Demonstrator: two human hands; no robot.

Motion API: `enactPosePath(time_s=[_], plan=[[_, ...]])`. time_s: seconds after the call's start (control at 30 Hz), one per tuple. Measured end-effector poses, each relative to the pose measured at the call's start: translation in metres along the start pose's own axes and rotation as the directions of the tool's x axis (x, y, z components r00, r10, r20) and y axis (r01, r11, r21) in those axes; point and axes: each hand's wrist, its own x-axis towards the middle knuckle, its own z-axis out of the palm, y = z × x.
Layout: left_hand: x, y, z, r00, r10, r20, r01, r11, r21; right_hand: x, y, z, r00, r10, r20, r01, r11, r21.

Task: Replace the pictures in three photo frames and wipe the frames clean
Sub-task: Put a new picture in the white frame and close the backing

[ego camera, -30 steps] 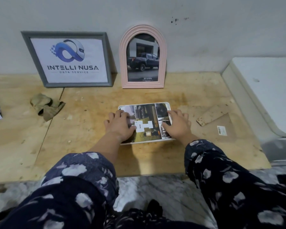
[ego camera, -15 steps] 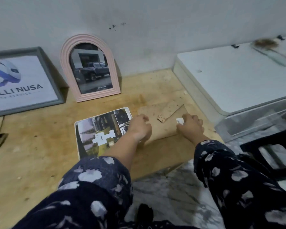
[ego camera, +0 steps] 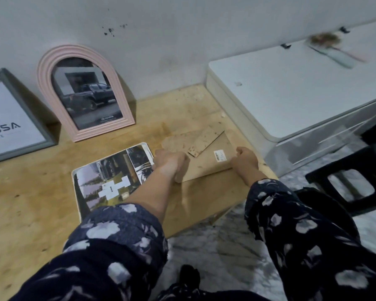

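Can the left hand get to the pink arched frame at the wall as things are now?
Probably yes. The left hand grips the backing board, and only bare wood lies between it and the pink arched frame.

White cabinet point(ego camera: 291, 88) beside wooden board point(ego camera: 30, 203); black stool point(ego camera: 352, 183) on marble floor point(ego camera: 226, 246)

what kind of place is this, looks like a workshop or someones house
Probably a room in a home, used as a makeshift work spot, not a workshop. A bare plywood board lies on marble-patterned floor against a plain wall, with a white appliance and a black plastic stool alongside.
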Motion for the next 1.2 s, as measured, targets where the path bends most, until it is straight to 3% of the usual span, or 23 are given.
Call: enactPosePath(time_s=[0.2,0.37,0.47,0.7,1.2], plan=[[0.000,-0.004,-0.027,0.992,0.078,-0.099,-0.066,0.991,0.119,-0.003,-0.008,0.007,1.000,0.012,0.023,-0.014,0.995,0.096],[0.004,-0.017,-0.073,0.981,0.165,-0.103,-0.171,0.984,-0.046,-0.017,-0.039,0.029,0.993,-0.079,0.088,0.062,0.982,0.176],[0.002,-0.028,-0.102,0.965,0.224,-0.136,-0.230,0.973,-0.023,-0.034,-0.058,0.050,0.981,-0.115,0.155,0.082,0.976,0.202],[-0.005,-0.088,-0.160,0.946,0.180,-0.268,-0.154,0.981,0.114,-0.075,-0.078,0.101,0.929,-0.195,0.315,0.150,0.975,0.163],[-0.004,-0.148,-0.171,0.923,0.237,-0.303,-0.124,0.928,0.350,-0.090,-0.075,0.137,0.911,-0.250,0.328,0.235,0.968,0.086]])
